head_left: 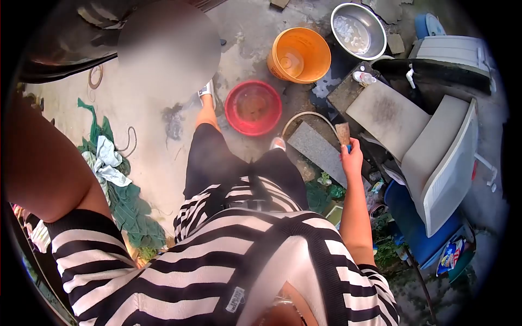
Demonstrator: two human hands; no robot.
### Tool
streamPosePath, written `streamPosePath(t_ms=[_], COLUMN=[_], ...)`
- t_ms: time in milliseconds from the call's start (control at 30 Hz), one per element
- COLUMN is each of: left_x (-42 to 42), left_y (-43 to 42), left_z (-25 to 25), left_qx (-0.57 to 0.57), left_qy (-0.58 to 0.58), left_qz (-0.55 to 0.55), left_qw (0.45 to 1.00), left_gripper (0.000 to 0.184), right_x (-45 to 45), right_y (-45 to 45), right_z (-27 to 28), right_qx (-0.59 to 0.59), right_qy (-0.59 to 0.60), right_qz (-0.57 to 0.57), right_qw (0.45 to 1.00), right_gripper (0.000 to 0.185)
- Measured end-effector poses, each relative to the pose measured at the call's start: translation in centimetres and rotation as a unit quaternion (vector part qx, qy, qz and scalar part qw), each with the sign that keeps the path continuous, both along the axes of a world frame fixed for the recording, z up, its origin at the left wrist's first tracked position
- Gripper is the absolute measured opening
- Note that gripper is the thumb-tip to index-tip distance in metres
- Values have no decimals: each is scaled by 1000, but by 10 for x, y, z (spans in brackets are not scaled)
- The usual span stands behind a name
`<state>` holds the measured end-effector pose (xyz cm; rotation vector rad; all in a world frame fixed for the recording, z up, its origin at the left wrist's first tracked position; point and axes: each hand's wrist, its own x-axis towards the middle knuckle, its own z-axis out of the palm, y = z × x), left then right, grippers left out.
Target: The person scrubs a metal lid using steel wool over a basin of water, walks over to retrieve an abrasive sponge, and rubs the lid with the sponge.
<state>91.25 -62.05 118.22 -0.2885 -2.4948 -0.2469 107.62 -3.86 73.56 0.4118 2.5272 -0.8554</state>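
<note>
In our right hand [352, 157] we hold a brownish tool [342, 132], the fingers closed around its lower end, where a little blue shows; we cannot tell exactly which kind of tool it is. Our left arm [51, 163] goes out toward the picture's edge, and its hand is out of sight, so we cannot tell its state. Just left of the right hand lies a grey slab [317, 148], and farther left stands a red basin [231, 113]. Ahead of this hand are an orange bucket [315, 44] and a metal bowl [376, 31] with something whitish inside. Near its right side is a pale moulded piece [385, 127].
</note>
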Motion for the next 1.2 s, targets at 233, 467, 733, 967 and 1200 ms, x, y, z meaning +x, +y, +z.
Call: streamPosePath(t_ms=[233, 467, 733, 967, 1200], left_x=[-149, -289, -475, -636, -748], left_y=[-128, -148, -26, 175, 327], left_z=[41, 63, 76, 29, 6], left_qx=[38, 79, 128, 156, 186], left_qy=[56, 97, 128, 43, 44], left_qz=[-54, -113, -208, -264, -430], left_qw=[996, 986, 961, 951, 882], left_gripper=[41, 38, 36, 37, 40], right_x=[-37, -53, -152, -361, -484], right_y=[-138, -207, -186, -169, -175], right_z=[5, -70, -61, -201, -14], right_qx=[3, 17, -59, -74, -65], right_qy=[-71, -25, -69, 27, 63], right_qz=[-142, -108, -319, -427, -438], right_qw=[987, 994, 943, 901, 894], right_gripper=[31, 23, 28, 55, 63])
